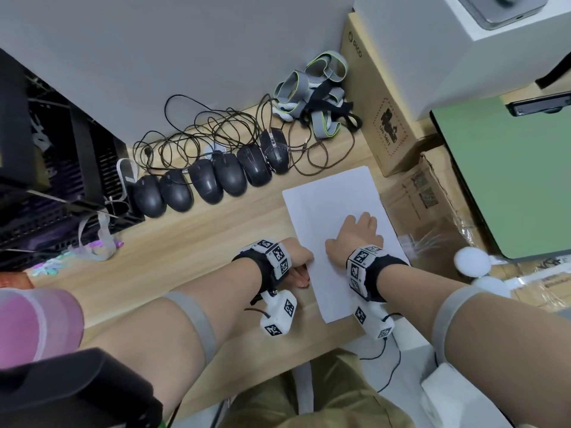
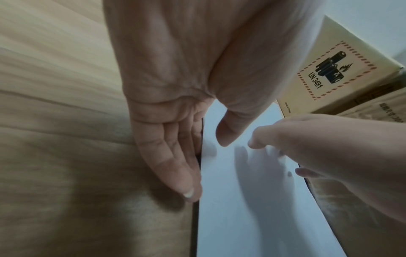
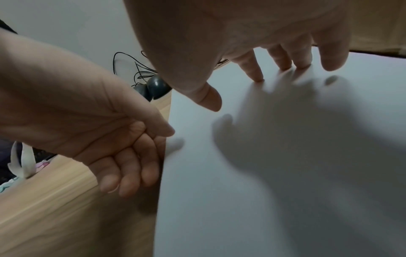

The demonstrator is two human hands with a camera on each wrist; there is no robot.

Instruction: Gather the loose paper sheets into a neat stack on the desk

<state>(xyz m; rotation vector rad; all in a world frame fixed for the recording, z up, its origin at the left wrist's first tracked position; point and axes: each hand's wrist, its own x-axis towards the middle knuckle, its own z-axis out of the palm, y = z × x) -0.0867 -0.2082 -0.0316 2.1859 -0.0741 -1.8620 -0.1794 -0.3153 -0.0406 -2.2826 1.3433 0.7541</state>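
Note:
A stack of white paper sheets (image 1: 330, 211) lies on the wooden desk (image 1: 185, 248), right of centre, its edges roughly lined up. My left hand (image 1: 299, 269) stands on its side at the stack's left edge; in the left wrist view its straight fingers (image 2: 173, 161) lie along that paper (image 2: 252, 208) edge, and the thumb hovers over the sheet. My right hand (image 1: 355, 234) is on top of the stack, with spread fingers (image 3: 255, 69) touching the paper (image 3: 241, 191) by their tips. Neither hand grips anything.
Several black computer mice (image 1: 210, 180) with tangled cables line the desk behind the paper. Grey straps (image 1: 315, 94) lie at the back. Cardboard boxes (image 1: 380, 118) and a green board (image 1: 509, 174) crowd the right side. A black rack (image 1: 46, 168) stands at the left.

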